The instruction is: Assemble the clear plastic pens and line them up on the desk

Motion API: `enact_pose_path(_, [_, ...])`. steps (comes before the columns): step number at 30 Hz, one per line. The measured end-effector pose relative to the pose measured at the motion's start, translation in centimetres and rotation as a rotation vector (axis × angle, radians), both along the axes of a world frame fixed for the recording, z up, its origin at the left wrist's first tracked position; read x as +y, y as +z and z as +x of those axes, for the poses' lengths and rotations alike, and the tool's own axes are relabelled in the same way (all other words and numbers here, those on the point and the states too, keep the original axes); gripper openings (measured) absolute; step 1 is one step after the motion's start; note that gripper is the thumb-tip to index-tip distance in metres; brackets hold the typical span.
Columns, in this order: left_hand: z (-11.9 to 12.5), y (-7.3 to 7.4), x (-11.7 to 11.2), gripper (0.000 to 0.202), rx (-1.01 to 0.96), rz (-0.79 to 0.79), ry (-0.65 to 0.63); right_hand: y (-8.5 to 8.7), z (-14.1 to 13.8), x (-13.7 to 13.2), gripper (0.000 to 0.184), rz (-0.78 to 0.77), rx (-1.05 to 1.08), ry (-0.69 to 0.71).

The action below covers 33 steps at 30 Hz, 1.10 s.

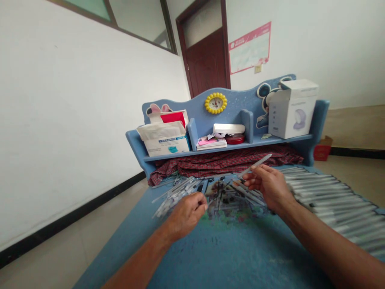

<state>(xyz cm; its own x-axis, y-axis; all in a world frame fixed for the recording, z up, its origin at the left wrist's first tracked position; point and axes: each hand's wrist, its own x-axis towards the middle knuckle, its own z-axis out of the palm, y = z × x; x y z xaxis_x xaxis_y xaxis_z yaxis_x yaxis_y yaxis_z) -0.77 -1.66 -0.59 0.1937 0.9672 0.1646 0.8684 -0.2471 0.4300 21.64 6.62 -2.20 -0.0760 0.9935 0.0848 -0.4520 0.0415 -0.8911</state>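
Note:
My right hand [268,185] is closed around a thin grey pen barrel [256,164] that points up and to the right, above the blue desk [228,249]. My left hand [188,212] is curled into a pinch just over the desk, next to a loose heap of pen parts [180,190]; what its fingertips hold is hidden. More loose pen pieces [231,192] lie scattered between the two hands.
Several grey pens [331,196] lie in a neat row along the desk's right side. A red checked cloth [222,162] sits under the blue shelf [228,146], which carries a white box [291,108], tissue packs [165,138] and booklets. A dark door [207,60] stands behind.

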Motion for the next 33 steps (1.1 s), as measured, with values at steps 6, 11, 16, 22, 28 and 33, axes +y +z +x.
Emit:
enact_pose_path(6, [0.4,0.2,-0.2,0.016,-0.038,-0.013,-0.006,-0.1,0.1,0.2,0.017,-0.010,0.006,0.016])
enact_pose_path(11, [0.5,0.3,-0.3,0.015,-0.052,-0.010,-0.018,-0.2,-0.1,0.0,0.017,-0.009,-0.022,0.045])
enact_pose_path(16, [0.4,-0.1,-0.2,0.015,-0.146,-0.061,-0.019,-0.5,-0.4,-0.2,0.018,-0.027,-0.034,0.107])
enact_pose_path(22, [0.7,-0.6,-0.2,0.017,-0.490,-0.177,-0.001,-0.6,-1.2,-1.1,0.016,-0.052,-0.009,0.242])
enact_pose_path(28, [1.8,-0.6,-0.4,0.023,-0.841,-0.274,0.020,-1.2,-2.9,-2.9,0.017,-0.089,-0.013,0.405])
enact_pose_path(33, [2.2,-0.7,-0.6,0.029,-1.032,-0.346,0.018,-1.6,-4.0,-3.9,0.020,-0.098,0.017,0.522])
